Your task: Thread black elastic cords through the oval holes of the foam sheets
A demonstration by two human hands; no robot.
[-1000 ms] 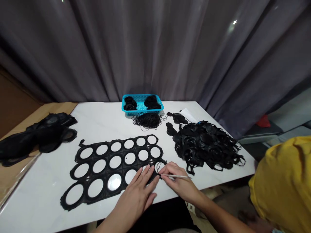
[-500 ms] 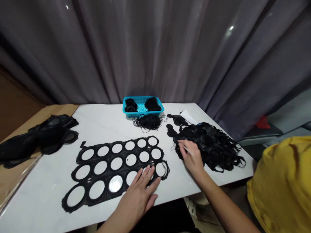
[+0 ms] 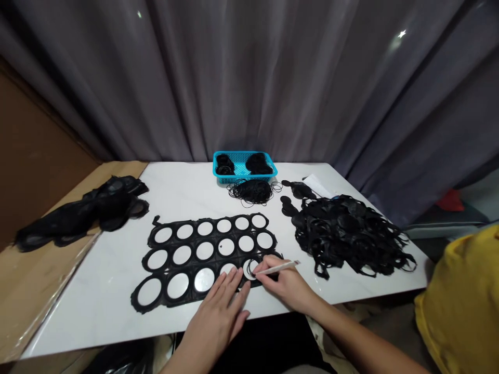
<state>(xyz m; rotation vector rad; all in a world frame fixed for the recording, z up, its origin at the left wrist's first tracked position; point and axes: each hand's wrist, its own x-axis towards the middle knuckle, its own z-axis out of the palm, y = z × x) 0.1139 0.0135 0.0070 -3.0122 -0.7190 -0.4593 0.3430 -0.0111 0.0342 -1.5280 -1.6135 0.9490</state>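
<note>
Slim tool [image 3: 286, 265] returned to round-holed black sheet [image 3: 193, 265].

Tabletop [image 3: 187, 192] looked super smooth and glossy, and the far basket [image 3: 246, 181] was pretty clearly plastic. The black holed sheet [image 3: 194, 240] seemed like matt, thin cloth, the curtain [image 3: 249, 78] was soft-looking cloth, and the left board [image 3: 35, 296] was matt cardboard.

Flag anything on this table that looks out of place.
A dark speck shows in one middle-row opening of the black sheet; that row's other openings look plain white. A tangle of thin black loops lies outside the blue basket, possibly spilled.
</note>
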